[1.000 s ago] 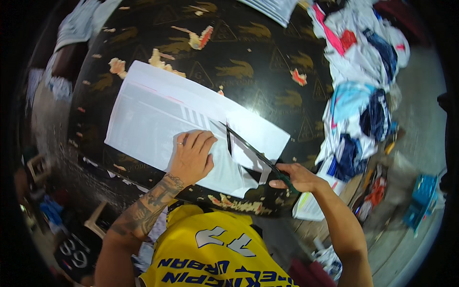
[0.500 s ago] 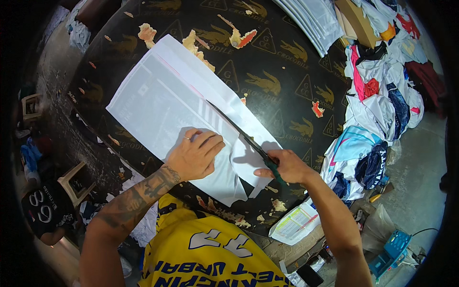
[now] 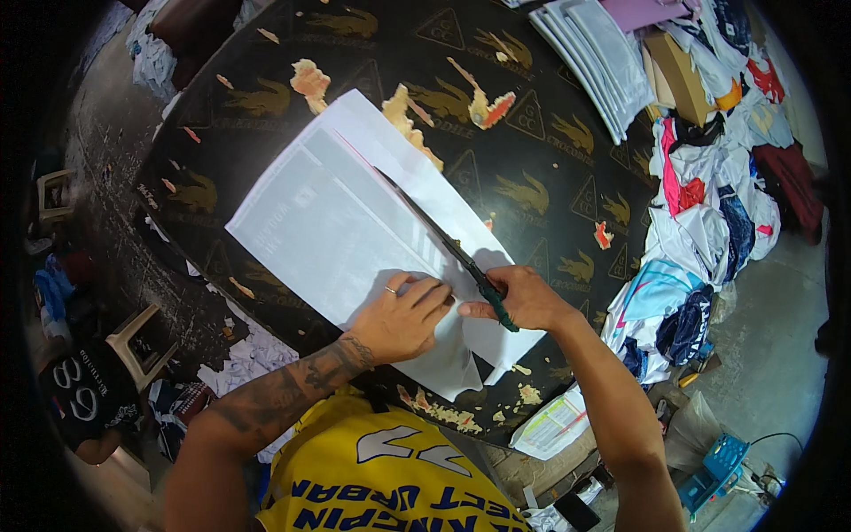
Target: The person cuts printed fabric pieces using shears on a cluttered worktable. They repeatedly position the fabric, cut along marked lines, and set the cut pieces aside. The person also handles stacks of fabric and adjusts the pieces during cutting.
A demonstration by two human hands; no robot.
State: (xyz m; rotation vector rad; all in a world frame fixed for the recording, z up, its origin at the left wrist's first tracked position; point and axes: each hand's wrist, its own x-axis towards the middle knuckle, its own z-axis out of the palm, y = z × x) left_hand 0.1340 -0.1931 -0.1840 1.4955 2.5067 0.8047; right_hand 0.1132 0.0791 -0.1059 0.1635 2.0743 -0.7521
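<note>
A white sheet of thin fabric or paper (image 3: 306,217) with a pale grey printed panel lies aslant on the dark table. My right hand (image 3: 525,300) is closed round the handles of dark scissors (image 3: 454,246). Their long blades lie along the printed panel's right edge, the tip pointing to the sheet's far end. Behind the blades, the near part of the sheet is split into two flaps. My left hand (image 3: 403,317) presses on the near part of the panel, left of the scissors, fingers bent but apart from the blades; its thumb is partly hidden.
Torn patches mark the dark table top (image 3: 523,191). A stack of folded whitish pieces (image 3: 592,66) sits at its far right, beside a cardboard box (image 3: 681,78). Mixed cloth (image 3: 691,217) is heaped along the right side. A printed paper (image 3: 554,426) lies at the near right edge.
Along the panel edge, the scissors have advanced toward the sheet's far end. My left hand's fingers are drawn closer together. The whole scene has shifted slightly right and down in view.
</note>
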